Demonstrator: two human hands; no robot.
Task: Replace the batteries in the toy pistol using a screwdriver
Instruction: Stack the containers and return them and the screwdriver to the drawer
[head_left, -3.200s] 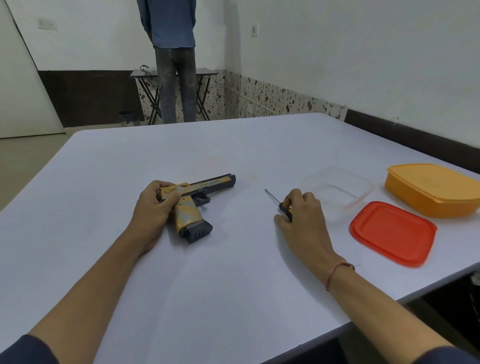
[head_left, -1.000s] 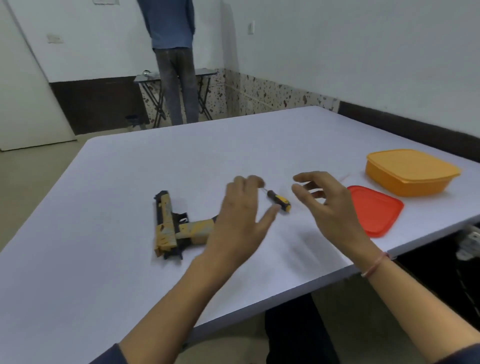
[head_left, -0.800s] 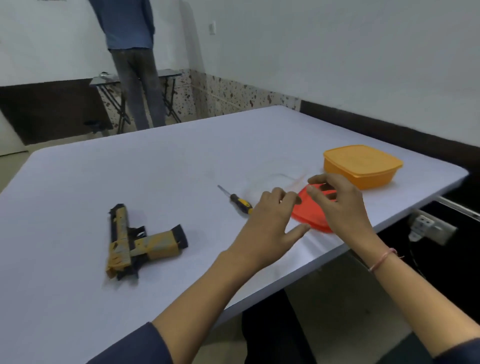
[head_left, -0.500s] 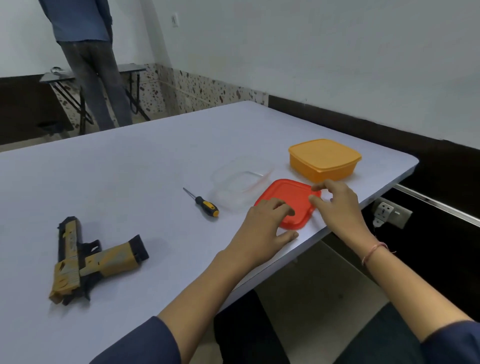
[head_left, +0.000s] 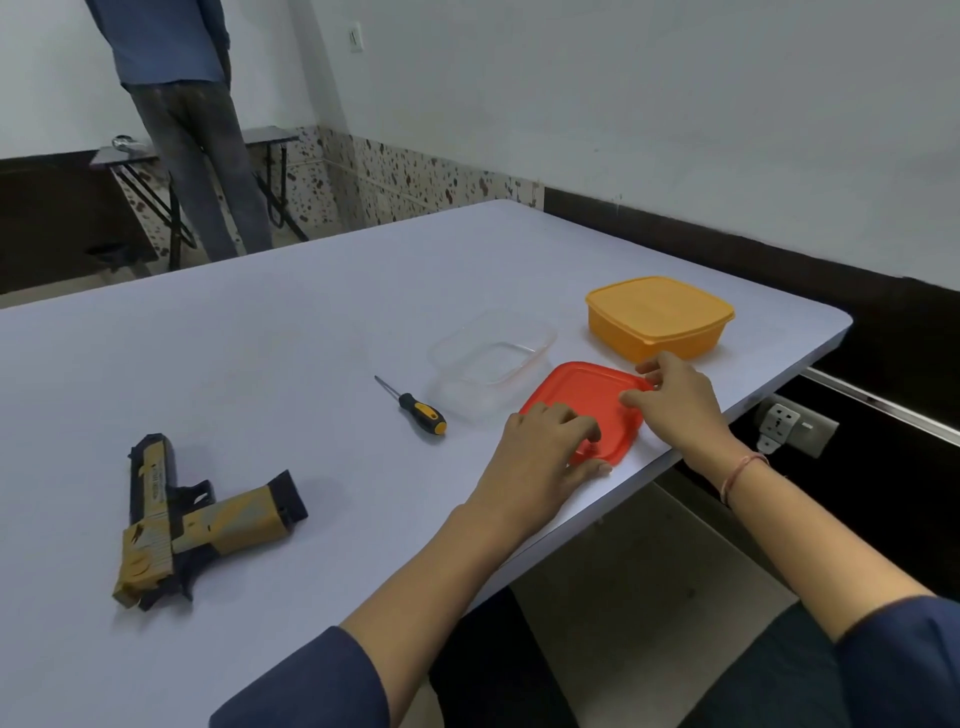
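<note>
Both hands have gone a little farther onto the red lid (head_left: 582, 400) than half a second back, and the toy pistol and screwdriver lie alone where they lay then. White walls (head_left: 623, 104) with a dark strip low down close the room, and a person in a blue top (head_left: 192, 130) stands far back by a small folding table (head_left: 270, 136). Next comes the big pale worktop (head_left: 311, 322), which carries all the things. An orange box (head_left: 657, 317) with its lid on sits near the right corner, and a clear box (head_left: 491, 358) sits open just left of it. The red lid lies flat by the near edge, just in front of both boxes. The left hand (head_left: 540, 457) has bent fingers on top of the lid's near corner and its thumb at the lid's edge, holding it. The right hand (head_left: 675, 410) touches the lid's far right corner with bent fingers; I cannot tell if it pinches. The toy pistol (head_left: 171, 525) lies on its side, well to the left of the hands. Its long barrel points away from the person, and its grip sticks out to the right. The screwdriver (head_left: 415, 408) lies between the pistol and the clear box, its tip pointing away and left. A wall socket (head_left: 795, 426) shows below the worktop's right edge.
</note>
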